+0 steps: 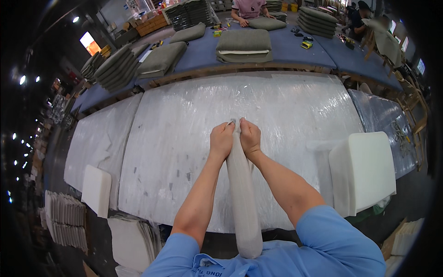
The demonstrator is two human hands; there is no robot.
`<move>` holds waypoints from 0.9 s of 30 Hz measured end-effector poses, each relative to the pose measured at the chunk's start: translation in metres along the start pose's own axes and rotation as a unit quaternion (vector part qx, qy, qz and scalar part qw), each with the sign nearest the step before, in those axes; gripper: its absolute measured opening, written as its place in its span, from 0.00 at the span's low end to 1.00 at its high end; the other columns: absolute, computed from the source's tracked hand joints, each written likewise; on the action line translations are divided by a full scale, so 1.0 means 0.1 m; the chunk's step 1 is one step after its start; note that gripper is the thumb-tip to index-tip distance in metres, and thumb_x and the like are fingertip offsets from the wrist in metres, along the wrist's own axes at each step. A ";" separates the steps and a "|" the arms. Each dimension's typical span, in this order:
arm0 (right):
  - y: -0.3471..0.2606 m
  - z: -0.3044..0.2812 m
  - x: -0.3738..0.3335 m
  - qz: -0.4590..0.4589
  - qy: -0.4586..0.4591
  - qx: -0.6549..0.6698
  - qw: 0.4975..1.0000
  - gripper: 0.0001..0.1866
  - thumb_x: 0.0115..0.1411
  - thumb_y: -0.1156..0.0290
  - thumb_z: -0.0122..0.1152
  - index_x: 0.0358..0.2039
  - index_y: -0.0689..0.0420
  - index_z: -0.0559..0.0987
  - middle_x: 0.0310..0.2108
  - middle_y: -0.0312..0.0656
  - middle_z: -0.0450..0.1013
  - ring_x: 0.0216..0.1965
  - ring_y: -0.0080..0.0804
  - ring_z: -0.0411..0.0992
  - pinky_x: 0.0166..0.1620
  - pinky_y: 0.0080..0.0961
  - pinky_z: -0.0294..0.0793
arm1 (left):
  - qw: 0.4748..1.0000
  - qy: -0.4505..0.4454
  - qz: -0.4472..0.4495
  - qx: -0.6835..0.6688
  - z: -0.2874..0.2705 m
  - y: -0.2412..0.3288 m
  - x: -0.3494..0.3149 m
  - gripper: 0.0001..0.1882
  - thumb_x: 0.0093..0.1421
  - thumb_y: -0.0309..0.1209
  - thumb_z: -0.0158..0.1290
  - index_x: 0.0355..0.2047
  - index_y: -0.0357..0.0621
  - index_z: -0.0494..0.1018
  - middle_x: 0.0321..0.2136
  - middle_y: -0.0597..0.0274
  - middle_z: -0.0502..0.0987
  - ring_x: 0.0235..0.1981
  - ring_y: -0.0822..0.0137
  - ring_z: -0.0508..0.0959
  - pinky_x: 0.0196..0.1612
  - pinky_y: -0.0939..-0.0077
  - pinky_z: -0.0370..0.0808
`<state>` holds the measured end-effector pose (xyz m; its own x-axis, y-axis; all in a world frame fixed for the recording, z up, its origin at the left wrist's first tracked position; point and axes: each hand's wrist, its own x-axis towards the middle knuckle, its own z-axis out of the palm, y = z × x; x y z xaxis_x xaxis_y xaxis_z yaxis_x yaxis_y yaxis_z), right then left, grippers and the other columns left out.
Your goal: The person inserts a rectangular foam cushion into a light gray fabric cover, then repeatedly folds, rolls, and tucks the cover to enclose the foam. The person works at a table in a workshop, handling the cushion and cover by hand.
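Observation:
A light grey fabric-covered cushion (243, 198) stands on edge between my forearms, its near end against my blue shirt. At its far end my left hand (222, 138) is closed on the fabric edge, thumb on top. Close beside it on the right, my right hand (250, 137) grips the other side of the same cover. A small gap shows between the two fists, with a bit of grey cloth at the left thumb. The fingers' undersides are hidden. Below lies the work table (170, 138), wrapped in shiny clear plastic film.
White foam pads (369, 171) are stacked at the table's right; another white pad (96, 189) leans at the left. Folded pale covers (131, 242) lie lower left. Across a blue table (295, 51) are grey-green cushions (244, 44) and a person in pink (249, 9).

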<state>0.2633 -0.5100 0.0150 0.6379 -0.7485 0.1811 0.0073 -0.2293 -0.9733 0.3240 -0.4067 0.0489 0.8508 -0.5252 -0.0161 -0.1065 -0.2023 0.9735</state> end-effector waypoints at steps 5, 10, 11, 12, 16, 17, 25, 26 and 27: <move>0.04 -0.01 -0.09 -0.005 -0.013 0.087 0.996 0.26 0.73 0.53 0.50 0.27 0.63 0.76 0.22 0.50 0.70 0.25 0.35 0.66 0.35 0.35 0.68 | 0.989 -0.026 -0.052 -0.138 -0.04 0.11 -0.20 0.16 0.73 0.41 0.50 0.33 0.44 0.75 0.29 0.71 0.74 0.30 0.77 0.71 0.35 0.76 0.70; 0.04 -0.13 -0.25 0.021 -0.061 0.087 0.994 0.23 0.76 0.54 0.51 0.26 0.56 0.73 0.23 0.31 0.63 0.27 0.20 0.60 0.33 0.27 0.64 | 0.981 -0.048 -0.065 -0.175 -0.15 0.10 -0.33 0.18 0.74 0.46 0.48 0.40 0.43 0.75 0.35 0.67 0.76 0.36 0.75 0.73 0.40 0.76 0.72; 0.01 -0.14 -0.25 0.031 -0.047 0.073 0.996 0.23 0.76 0.54 0.52 0.26 0.57 0.72 0.22 0.31 0.63 0.27 0.20 0.60 0.33 0.27 0.64 | 0.982 -0.055 -0.062 -0.167 -0.16 0.08 -0.31 0.19 0.74 0.46 0.47 0.41 0.43 0.75 0.36 0.67 0.76 0.36 0.75 0.73 0.41 0.76 0.72; -0.07 -0.13 -0.25 0.040 -0.037 0.062 0.997 0.24 0.75 0.54 0.52 0.25 0.57 0.72 0.22 0.32 0.63 0.27 0.20 0.60 0.33 0.28 0.64 | 0.984 -0.058 -0.058 -0.158 -0.20 0.07 -0.30 0.19 0.74 0.47 0.47 0.41 0.42 0.75 0.36 0.66 0.76 0.37 0.74 0.73 0.41 0.75 0.73; -0.14 -0.09 -0.22 0.048 0.005 0.032 0.998 0.25 0.75 0.54 0.53 0.26 0.62 0.74 0.21 0.37 0.67 0.27 0.23 0.62 0.33 0.29 0.65 | 0.983 -0.084 -0.071 -0.144 -0.10 0.11 -0.18 0.19 0.73 0.45 0.49 0.44 0.40 0.76 0.37 0.65 0.78 0.37 0.73 0.74 0.42 0.75 0.73; -0.09 -0.09 -0.20 0.048 0.014 0.033 0.998 0.26 0.75 0.54 0.53 0.27 0.63 0.75 0.20 0.39 0.68 0.27 0.24 0.62 0.33 0.30 0.66 | 0.981 -0.092 -0.075 -0.154 -0.05 0.13 -0.16 0.18 0.73 0.44 0.49 0.44 0.40 0.76 0.37 0.65 0.78 0.37 0.73 0.75 0.41 0.75 0.73; 0.21 -0.05 -0.12 0.015 0.010 -0.007 1.000 0.29 0.74 0.49 0.49 0.28 0.63 0.79 0.26 0.59 0.74 0.27 0.53 0.72 0.35 0.43 0.69 | 0.986 -0.105 -0.095 -0.085 0.02 0.21 -0.01 0.15 0.69 0.39 0.52 0.42 0.39 0.78 0.35 0.64 0.79 0.33 0.72 0.76 0.38 0.73 0.74; 0.22 -0.04 -0.10 0.009 0.007 -0.004 1.000 0.29 0.74 0.49 0.48 0.28 0.63 0.79 0.25 0.58 0.73 0.27 0.53 0.72 0.36 0.43 0.69 | 0.989 -0.101 -0.090 -0.061 0.02 0.20 0.00 0.14 0.69 0.39 0.52 0.41 0.39 0.78 0.35 0.64 0.79 0.33 0.72 0.76 0.38 0.73 0.74; 0.22 -0.02 -0.09 0.014 -0.001 -0.001 1.000 0.29 0.74 0.48 0.48 0.28 0.62 0.79 0.25 0.58 0.73 0.27 0.52 0.72 0.36 0.42 0.69 | 0.991 -0.095 -0.086 -0.039 0.02 0.21 0.01 0.14 0.69 0.39 0.52 0.41 0.39 0.78 0.35 0.64 0.79 0.32 0.72 0.76 0.38 0.73 0.74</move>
<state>0.2562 -0.5097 -0.0073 0.6392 -0.7537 0.1532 -0.0126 -0.2094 -0.9777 0.3217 -0.4130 0.0690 0.7395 -0.6368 -0.2182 0.0774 -0.2416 0.9673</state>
